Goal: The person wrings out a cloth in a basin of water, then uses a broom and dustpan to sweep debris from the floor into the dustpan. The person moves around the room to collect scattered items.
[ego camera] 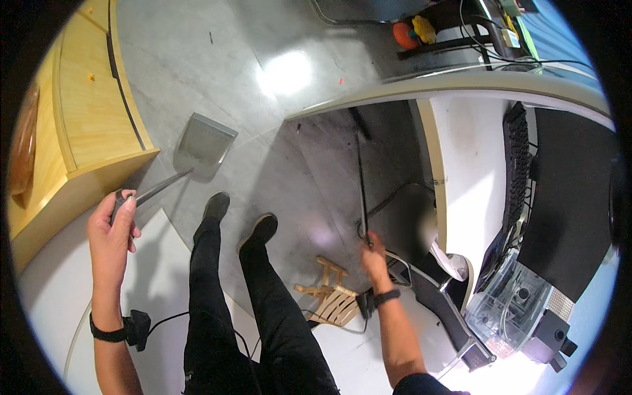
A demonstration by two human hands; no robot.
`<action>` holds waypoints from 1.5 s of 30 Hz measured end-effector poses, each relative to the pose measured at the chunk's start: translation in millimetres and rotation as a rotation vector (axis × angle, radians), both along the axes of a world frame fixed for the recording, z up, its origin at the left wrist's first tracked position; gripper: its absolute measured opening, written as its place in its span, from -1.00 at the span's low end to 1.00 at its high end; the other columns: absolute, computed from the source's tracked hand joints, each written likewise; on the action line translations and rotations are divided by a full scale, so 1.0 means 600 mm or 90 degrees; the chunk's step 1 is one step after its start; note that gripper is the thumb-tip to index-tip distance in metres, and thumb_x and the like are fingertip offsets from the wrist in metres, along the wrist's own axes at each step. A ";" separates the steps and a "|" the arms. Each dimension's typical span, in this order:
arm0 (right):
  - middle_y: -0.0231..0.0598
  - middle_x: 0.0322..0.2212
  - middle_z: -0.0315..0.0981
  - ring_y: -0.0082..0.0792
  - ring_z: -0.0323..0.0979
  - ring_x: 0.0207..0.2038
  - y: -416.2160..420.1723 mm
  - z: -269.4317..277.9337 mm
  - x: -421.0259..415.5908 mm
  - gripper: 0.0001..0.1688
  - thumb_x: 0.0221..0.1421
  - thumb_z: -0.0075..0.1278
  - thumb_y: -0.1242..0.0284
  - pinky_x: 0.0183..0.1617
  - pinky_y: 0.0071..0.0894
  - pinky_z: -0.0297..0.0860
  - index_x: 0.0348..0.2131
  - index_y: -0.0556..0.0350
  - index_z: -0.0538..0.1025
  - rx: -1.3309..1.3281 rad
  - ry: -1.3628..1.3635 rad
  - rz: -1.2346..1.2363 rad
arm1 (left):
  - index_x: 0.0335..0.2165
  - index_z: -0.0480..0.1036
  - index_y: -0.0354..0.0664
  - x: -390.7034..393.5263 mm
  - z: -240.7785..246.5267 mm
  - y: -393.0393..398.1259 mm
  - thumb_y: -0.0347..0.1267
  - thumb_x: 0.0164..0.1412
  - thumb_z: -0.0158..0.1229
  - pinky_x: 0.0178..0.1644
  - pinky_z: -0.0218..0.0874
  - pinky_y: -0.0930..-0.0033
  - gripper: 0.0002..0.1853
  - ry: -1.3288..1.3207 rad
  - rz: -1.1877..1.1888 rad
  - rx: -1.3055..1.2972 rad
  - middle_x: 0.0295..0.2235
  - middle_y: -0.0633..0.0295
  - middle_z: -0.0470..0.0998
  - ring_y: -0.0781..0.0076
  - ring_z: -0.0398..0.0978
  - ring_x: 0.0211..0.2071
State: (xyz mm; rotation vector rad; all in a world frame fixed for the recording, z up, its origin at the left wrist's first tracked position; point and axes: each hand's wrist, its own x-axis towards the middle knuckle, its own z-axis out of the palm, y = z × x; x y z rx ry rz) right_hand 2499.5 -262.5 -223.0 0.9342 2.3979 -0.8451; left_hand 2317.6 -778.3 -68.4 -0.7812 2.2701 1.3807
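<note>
My left hand (111,224) is closed around the end of a long dark handle (163,186). This handle runs down to a grey dustpan (206,145) on the tiled floor, left of centre. In my right hand (375,259) is the thin dark handle of a broom (363,182), which reaches under the desk. Its dark head (360,123) lies low in shadow, and its bristles are hard to make out. A small dark scrap (298,129) lies on the floor between dustpan and broom.
A pale wooden cabinet (94,118) borders the left. At right stands a white desk (469,163) with a black keyboard (513,148) and clear plastic box (508,301). A small wooden stool (335,306) and metal-framed chair (444,301) stand near my right arm. Red (341,81) and dark scraps (211,37) dot the floor.
</note>
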 end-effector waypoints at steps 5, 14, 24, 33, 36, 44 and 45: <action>0.18 -0.05 0.40 -0.03 0.38 0.05 -0.102 0.088 0.134 -0.45 0.08 -0.01 0.51 0.08 -0.30 0.29 0.08 0.24 0.32 -0.106 0.052 0.045 | -0.20 0.45 -0.26 -0.001 0.005 0.005 -0.23 0.23 0.09 -0.67 0.07 0.64 -0.69 0.008 0.004 0.024 -0.55 0.41 0.38 0.72 0.31 -0.62; -0.44 -0.58 0.35 -0.62 0.25 -0.62 -0.177 0.282 0.196 -0.48 0.15 -0.03 0.51 -0.55 -0.59 0.21 0.11 0.12 0.32 -0.234 -0.135 -0.239 | -0.24 0.46 -0.25 -0.003 0.009 0.006 -0.24 0.23 0.10 -0.67 0.09 0.63 -0.72 0.003 0.006 0.037 -0.59 0.41 0.37 0.71 0.32 -0.62; -0.53 -0.62 0.23 -0.69 0.13 -0.65 0.000 0.118 0.133 -0.55 0.17 -0.08 0.51 -0.64 -0.63 0.09 0.05 0.18 0.32 -0.182 0.156 -0.378 | -0.18 0.46 -0.20 0.011 -0.001 -0.008 -0.25 0.24 0.10 -0.66 0.07 0.67 -0.73 0.011 0.015 -0.001 -0.60 0.45 0.37 0.74 0.31 -0.62; -0.41 -0.60 0.29 -0.54 0.18 -0.71 0.303 -0.112 0.018 -0.75 0.23 -0.13 0.35 -0.74 -0.52 0.10 -0.10 -0.06 0.32 -0.195 0.165 -0.525 | -0.11 0.46 -0.20 0.032 -0.029 -0.020 -0.19 0.31 -0.02 -0.70 -0.06 0.67 -0.65 0.025 -0.004 -0.118 -0.68 0.46 0.26 0.78 0.20 -0.69; -0.41 -0.63 0.28 -0.53 0.18 -0.73 0.310 -0.110 0.003 -0.82 0.23 -0.13 0.31 -0.76 -0.51 0.08 -0.20 -0.06 0.32 -0.046 -0.005 -0.405 | -0.07 0.45 -0.17 0.037 -0.035 -0.034 -0.16 0.33 -0.06 -0.70 -0.06 0.68 -0.63 0.023 -0.018 -0.137 -0.69 0.47 0.24 0.79 0.18 -0.69; -0.40 -0.65 0.26 -0.57 0.09 -0.80 0.163 0.037 0.160 -0.59 0.25 -0.15 0.34 -0.77 -0.57 0.04 0.06 -0.02 0.28 -0.152 -0.016 -0.430 | -0.07 0.45 -0.18 0.025 -0.035 -0.006 -0.16 0.32 -0.03 -0.70 -0.06 0.70 -0.63 0.009 -0.009 -0.154 -0.69 0.48 0.25 0.79 0.18 -0.69; -0.40 -0.65 0.26 -0.60 0.08 -0.80 0.131 0.075 0.161 -0.53 0.25 -0.14 0.34 -0.77 -0.60 0.04 0.12 -0.01 0.24 -0.156 -0.035 -0.480 | -0.08 0.46 -0.18 0.026 -0.033 -0.003 -0.17 0.32 -0.02 -0.70 -0.06 0.70 -0.63 0.013 -0.002 -0.155 -0.69 0.48 0.25 0.79 0.19 -0.69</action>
